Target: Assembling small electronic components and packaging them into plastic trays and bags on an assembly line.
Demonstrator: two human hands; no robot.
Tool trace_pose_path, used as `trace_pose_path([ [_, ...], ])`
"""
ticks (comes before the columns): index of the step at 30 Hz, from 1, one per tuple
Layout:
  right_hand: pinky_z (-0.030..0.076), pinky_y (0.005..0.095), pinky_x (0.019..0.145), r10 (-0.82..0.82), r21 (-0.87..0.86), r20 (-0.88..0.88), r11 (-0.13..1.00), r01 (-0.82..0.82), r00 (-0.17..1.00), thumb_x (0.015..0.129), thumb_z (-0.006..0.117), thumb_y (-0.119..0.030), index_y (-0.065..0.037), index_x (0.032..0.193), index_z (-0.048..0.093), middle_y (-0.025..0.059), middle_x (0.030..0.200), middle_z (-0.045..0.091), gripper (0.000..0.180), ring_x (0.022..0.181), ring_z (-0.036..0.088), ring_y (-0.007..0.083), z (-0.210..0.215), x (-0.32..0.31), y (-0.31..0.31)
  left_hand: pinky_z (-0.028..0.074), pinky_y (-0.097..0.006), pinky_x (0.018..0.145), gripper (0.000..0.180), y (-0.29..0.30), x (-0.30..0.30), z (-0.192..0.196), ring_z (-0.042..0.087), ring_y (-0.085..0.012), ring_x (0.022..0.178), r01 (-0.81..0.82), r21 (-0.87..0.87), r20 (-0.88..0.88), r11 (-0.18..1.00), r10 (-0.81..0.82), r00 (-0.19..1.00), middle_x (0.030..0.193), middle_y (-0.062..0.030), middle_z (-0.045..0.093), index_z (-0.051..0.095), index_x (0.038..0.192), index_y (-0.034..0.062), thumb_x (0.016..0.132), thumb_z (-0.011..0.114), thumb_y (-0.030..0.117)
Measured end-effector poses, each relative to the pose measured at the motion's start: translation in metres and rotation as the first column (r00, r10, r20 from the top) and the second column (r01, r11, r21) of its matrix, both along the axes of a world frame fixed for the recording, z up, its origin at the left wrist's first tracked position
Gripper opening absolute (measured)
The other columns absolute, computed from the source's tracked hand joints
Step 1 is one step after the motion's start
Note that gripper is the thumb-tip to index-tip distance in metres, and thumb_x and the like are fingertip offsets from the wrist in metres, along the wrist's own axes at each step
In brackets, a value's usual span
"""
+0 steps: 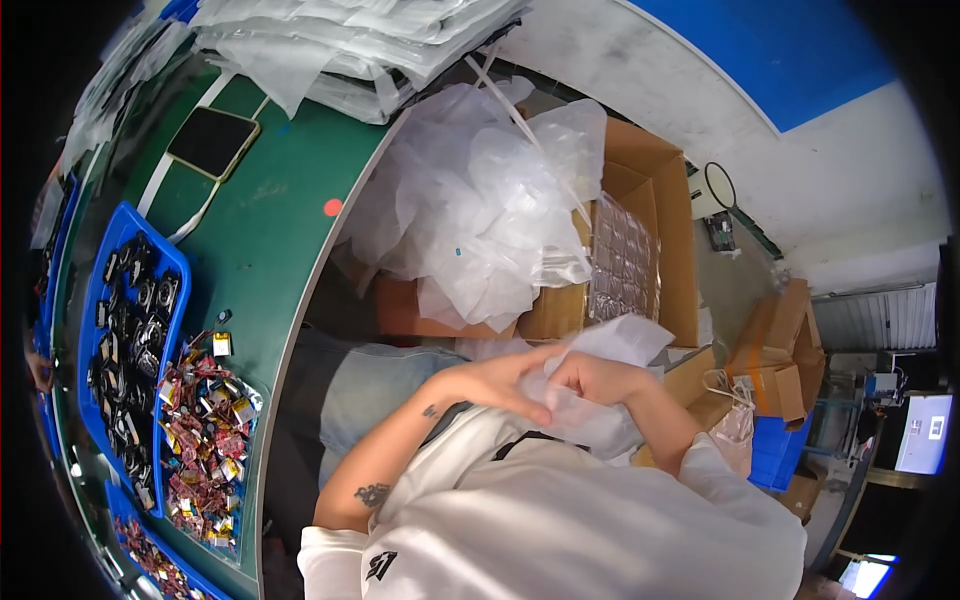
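Observation:
In front of my body, a translucent white plastic bag (632, 338) is crumpled between my two hands. My left hand (497, 384) comes from the left, its thumb and fingers closed round one edge of the bag. Opposite it, my right hand (604, 379) is curled with bent fingers, gripping the same bag. Part of the bag hangs below the hands and part sticks up above the right one. Whether anything is inside it, I cannot tell. Just beyond the hands stands an open cardboard box (690, 250) holding clear-wrapped packs (624, 262) in rows.
A heap of similar bags (490, 190) lies beside the box. On the green table (270, 235) at left are a phone (213, 142), a blue tray (183, 262) of black parts, and a pile of small wired batteries (208, 445). More cartons (775, 350) and a blue bin (775, 455) stand at right.

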State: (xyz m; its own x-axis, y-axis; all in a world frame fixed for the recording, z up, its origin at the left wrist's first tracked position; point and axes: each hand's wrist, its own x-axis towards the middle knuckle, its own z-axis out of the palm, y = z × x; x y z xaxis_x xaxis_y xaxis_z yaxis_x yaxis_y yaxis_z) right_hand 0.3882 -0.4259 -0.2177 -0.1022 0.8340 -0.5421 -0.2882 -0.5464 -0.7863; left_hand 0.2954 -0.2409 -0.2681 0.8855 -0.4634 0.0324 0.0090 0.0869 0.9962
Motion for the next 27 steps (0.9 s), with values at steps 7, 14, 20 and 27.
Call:
trace_pose_path([
  [7,0.046,0.0252,0.070,-0.399,0.292,0.652,0.917,0.272,0.645,0.069,0.076,-0.011,-0.005,0.106,0.053,0.0048,0.100,0.055,0.044,0.092,0.056,0.0135,-0.009,-0.019,0.052,0.043,-0.025,0.077,0.022,0.052,-0.058,0.006,0.053,-0.0112,0.091,-0.535,-0.037,-0.244,0.844,0.512,0.824,0.094,-0.0012,0.059,0.059,0.095,0.0027,0.075,0.064,-0.006],
  [14,0.048,0.0355,0.083,-0.622,0.648,0.761,0.710,-0.276,0.186,0.070,0.060,0.006,-0.003,0.108,0.061,0.0152,0.118,0.055,0.039,0.101,0.057,0.0312,-0.082,0.019,0.144,0.042,-0.035,0.090,0.041,0.054,-0.085,0.034,0.053,-0.0296,0.105,-0.903,0.303,0.283,0.305,0.876,0.391,0.114,-0.0133,0.057,0.057,0.111,0.0038,0.072,0.067,0.002],
  [20,0.043,0.0429,0.093,-0.161,0.162,0.822,0.986,-0.047,-0.546,0.071,0.057,-0.001,0.000,0.105,0.063,0.0255,0.131,0.045,0.034,0.112,0.048,0.0427,-0.138,0.179,0.189,0.040,-0.040,0.095,0.042,0.046,-0.124,0.034,0.050,-0.0351,0.111,-0.890,0.370,0.279,0.268,0.881,0.381,0.121,-0.0154,0.055,0.054,0.119,0.0039,0.079,0.065,0.012],
  [27,0.051,0.0370,0.073,-0.355,0.382,0.920,0.908,0.172,-0.167,0.076,0.063,-0.010,0.004,0.098,0.064,0.0184,0.092,0.067,0.026,0.080,0.065,0.0308,-0.046,0.124,0.191,0.049,-0.038,0.082,0.027,0.054,-0.133,0.046,0.061,-0.0316,0.092,-0.842,0.411,0.281,0.350,0.830,0.482,0.103,-0.0151,0.064,0.062,0.108,0.0027,0.083,0.061,0.013],
])
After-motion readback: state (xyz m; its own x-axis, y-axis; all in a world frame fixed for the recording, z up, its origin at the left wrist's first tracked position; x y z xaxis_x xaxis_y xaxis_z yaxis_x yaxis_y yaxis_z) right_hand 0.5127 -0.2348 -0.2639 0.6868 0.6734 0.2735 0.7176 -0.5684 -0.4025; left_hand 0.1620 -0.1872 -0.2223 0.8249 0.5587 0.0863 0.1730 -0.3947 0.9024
